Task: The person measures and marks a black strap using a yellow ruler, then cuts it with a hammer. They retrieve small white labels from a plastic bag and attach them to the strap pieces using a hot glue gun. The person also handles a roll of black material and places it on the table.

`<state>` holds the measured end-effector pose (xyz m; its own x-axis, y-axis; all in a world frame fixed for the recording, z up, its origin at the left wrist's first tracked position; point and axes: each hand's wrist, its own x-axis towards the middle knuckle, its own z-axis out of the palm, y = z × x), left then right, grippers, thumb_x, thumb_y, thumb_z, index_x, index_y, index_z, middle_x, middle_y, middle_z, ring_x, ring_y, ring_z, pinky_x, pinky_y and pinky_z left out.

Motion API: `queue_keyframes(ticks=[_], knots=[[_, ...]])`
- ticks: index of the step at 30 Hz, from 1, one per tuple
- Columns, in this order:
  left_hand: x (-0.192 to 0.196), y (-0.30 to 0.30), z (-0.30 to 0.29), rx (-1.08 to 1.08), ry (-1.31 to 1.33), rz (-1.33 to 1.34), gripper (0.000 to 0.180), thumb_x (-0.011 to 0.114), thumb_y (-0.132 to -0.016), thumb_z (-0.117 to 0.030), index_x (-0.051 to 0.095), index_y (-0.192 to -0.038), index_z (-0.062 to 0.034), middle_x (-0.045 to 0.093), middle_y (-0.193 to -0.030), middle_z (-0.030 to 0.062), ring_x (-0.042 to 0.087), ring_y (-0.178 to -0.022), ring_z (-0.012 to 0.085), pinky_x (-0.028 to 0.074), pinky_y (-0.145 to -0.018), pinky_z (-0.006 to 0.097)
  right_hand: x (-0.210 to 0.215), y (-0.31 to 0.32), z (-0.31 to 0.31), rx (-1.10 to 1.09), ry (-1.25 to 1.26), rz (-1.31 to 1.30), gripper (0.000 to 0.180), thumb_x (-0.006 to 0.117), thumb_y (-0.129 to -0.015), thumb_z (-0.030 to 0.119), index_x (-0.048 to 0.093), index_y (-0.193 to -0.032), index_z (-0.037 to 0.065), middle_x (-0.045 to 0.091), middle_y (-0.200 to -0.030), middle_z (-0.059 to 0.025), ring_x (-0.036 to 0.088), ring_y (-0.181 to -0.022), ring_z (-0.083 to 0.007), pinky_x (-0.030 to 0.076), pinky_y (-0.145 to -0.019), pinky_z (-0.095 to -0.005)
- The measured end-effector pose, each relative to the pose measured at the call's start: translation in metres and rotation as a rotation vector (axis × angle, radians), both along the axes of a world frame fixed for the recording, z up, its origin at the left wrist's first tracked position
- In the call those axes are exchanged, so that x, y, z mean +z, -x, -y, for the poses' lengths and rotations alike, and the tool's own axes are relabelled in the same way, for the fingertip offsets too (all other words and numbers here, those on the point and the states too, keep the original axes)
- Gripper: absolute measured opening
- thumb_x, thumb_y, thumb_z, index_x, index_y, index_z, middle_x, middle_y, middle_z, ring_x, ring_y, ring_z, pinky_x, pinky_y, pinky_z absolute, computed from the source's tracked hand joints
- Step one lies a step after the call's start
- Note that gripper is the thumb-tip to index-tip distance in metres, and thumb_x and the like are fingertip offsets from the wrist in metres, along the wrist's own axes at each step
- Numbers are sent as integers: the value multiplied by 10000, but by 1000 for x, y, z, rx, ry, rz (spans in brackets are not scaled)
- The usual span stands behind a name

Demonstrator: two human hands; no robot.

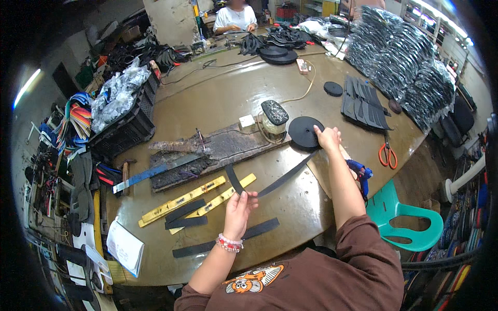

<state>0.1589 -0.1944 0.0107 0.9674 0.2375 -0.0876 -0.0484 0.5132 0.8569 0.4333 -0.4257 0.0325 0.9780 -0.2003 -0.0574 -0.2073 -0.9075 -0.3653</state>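
My left hand (239, 205) pinches the free end of a black strap (282, 179) that runs up and right to a black roll (303, 132) lying flat on the brown table (223, 98). On the roll's right edge rests my right hand (328, 138), holding it down. Two yellow rulers (199, 197) lie just left of my left hand, with cut black strap pieces (185, 216) beside them. One longer cut strip (259, 229) lies near the table's front edge.
A scorched board (218, 150) with a blue-handled blade (150, 175) sits mid-table beside a small glue pot (274, 118). Orange scissors (386, 154) and stacked black pieces (365, 103) lie right. A black crate (127, 127) stands left, a teal chair (404, 217) right. A person in white (236, 18) sits far back.
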Motion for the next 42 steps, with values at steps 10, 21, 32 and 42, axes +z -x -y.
queue_keyframes(ticks=[10, 21, 32, 42], knots=[[5, 21, -38, -75, -385, -156, 393, 462, -984, -279, 464, -1296, -40, 563, -891, -20, 525, -786, 72, 471, -700, 237, -2, 85, 38, 225, -804, 218, 421, 538, -930, 232, 495, -1275, -6, 607, -1039, -104, 586, -829, -160, 480, -695, -284], [-6, -54, 11, -53, -1546, 110, 277, 623, -829, -233, 588, -775, 37, 605, -775, 214, 593, -763, 366, 478, -711, 425, -9, 217, -16, 451, 240, 249, 679, 503, -863, 520, 375, -1401, 126, 293, -1447, -211, 241, -1352, -385, 171, -1055, -613], [-17, -105, 41, 6, -1439, 179, 201, 674, -781, -150, 553, -739, 6, 590, -736, 177, 585, -699, 334, 463, -654, 417, -22, 223, 5, 850, 136, 203, 750, 403, -830, 677, 320, -1434, 240, 202, -1496, -185, 160, -1380, -406, 87, -1039, -683], [-12, -113, 57, -239, -1054, 157, 230, 595, -890, -247, 551, -852, -24, 588, -731, 101, 562, -673, 230, 464, -675, 355, -38, 204, 11, 1003, -147, 527, 548, 542, -803, 562, 594, -1151, 142, 483, -1296, -128, 361, -1303, -310, 196, -1059, -589]])
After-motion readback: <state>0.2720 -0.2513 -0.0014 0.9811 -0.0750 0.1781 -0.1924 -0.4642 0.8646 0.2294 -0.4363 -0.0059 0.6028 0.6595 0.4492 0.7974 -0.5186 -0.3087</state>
